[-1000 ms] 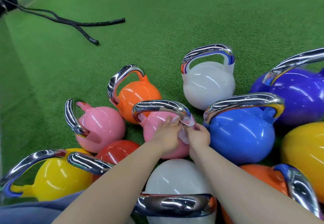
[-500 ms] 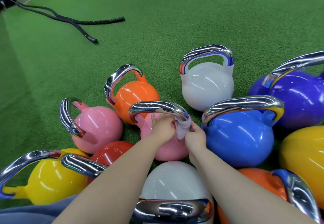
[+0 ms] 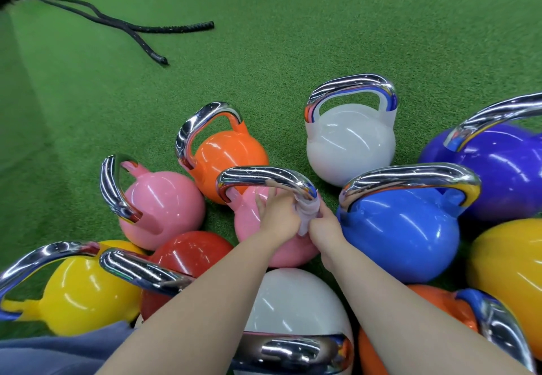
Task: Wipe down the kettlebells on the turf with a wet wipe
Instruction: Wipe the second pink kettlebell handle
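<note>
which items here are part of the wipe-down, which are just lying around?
In the job:
- white wet wipe, wrapped on the chrome handle's right end
- central pink kettlebell with chrome handle, being wiped
- left hand and right hand, both gripping the wipe
- the other glossy kettlebells, e.g. blue kettlebell, white kettlebell

Lying about:
- black battle ropes on the green turf

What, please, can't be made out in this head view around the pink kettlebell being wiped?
- Right hand: fingertips buried in the white wet wipe.
- Pink kettlebell: front face hidden behind both hands and forearms.
- Left hand: palm contact unseen.
- Purple kettlebell: cropped by the right edge.
</note>
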A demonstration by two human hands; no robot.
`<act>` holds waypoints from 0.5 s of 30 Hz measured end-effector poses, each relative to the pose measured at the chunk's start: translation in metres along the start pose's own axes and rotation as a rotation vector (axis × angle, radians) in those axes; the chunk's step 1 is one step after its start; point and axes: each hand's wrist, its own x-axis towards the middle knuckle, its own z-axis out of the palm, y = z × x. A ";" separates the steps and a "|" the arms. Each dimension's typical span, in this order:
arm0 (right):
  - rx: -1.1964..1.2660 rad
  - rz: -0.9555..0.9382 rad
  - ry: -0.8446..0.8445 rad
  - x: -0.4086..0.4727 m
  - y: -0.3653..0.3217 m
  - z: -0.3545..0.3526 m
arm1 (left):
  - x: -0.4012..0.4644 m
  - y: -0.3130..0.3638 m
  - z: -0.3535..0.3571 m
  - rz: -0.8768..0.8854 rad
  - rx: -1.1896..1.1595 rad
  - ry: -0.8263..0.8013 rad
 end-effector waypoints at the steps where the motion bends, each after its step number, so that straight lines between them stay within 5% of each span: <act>1: 0.009 0.005 0.000 0.001 -0.002 -0.001 | -0.004 -0.003 0.003 0.013 -0.034 0.002; 7: 0.013 0.021 0.066 0.000 0.000 0.002 | -0.019 -0.003 0.005 -0.047 -0.169 -0.022; 15: 0.237 0.206 0.478 -0.011 -0.014 0.012 | -0.031 0.000 0.001 -0.169 -0.368 0.069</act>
